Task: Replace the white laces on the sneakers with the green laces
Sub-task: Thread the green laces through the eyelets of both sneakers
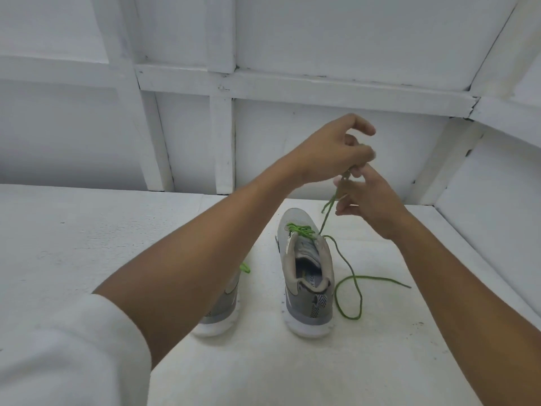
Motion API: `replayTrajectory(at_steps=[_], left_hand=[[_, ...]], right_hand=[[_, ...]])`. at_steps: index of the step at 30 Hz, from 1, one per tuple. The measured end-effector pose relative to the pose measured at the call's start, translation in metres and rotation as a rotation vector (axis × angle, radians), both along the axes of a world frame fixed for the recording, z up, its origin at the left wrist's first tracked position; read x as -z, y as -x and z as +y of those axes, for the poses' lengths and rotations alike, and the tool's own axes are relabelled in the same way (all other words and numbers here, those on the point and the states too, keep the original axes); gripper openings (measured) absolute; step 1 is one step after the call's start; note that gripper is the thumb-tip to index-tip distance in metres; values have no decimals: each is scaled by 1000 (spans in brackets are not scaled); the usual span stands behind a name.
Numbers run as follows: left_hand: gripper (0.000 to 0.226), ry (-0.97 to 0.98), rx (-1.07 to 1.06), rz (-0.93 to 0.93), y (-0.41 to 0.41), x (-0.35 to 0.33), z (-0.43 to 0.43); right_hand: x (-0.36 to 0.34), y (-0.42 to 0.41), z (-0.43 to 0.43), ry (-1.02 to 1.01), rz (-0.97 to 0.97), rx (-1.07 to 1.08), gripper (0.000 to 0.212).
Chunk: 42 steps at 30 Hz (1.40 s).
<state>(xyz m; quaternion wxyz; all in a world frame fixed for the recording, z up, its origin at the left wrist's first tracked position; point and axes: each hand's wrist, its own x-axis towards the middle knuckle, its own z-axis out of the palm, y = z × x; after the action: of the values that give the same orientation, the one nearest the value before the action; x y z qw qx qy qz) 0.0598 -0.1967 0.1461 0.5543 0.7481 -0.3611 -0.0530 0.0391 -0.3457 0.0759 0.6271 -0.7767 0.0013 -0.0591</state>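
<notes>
Fingers (361, 164) of left hand (330, 150), right hand (373, 205) on thin green lace (380, 279) (looped)

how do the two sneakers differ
The right sneaker is in full view; the left sneaker is mostly hidden behind the left forearm. The right sneaker's green lace rises to the left hand, which pinches it, with a tail loose on the table; the left sneaker shows only a short green lace end. Both are gray with white soles, heels toward the camera.
</notes>
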Motion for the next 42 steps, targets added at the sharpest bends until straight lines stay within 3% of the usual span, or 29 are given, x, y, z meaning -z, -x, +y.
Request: replayTrajectory(at_steps=[4, 7, 11, 22, 26, 31, 35, 39, 42], left_hand=[[26, -61, -13, -175, 23, 5, 4], [19, -76, 39, -212, 43, 17, 10], [15, -129, 120, -233, 73, 38, 15], [31, -302, 155, -369, 130, 109, 8], [38, -281, -148, -275, 119, 114, 19], [21, -222, -615, -60, 70, 138, 32], [29, -222, -682, 129, 50, 166, 32], [31, -179, -664, 120, 48, 180, 28], [33, -152, -677, 112, 47, 187, 26]], right_hand=[[-23, -16, -5, -81, 4, -107, 27], [-37, -22, -13, -163, 128, -39, 18], [-40, -42, -29, -352, 272, 106, 25], [-56, -54, -48, -108, 235, 410, 10], [-55, -47, -41, 38, 165, 378, 15], [-36, -35, -15, 198, 106, 228, 9], [-5, -24, 14, 295, 61, 160, 5], [29, -13, 34, 350, 114, 134, 6], [47, -3, 44, 449, 151, 104, 22]])
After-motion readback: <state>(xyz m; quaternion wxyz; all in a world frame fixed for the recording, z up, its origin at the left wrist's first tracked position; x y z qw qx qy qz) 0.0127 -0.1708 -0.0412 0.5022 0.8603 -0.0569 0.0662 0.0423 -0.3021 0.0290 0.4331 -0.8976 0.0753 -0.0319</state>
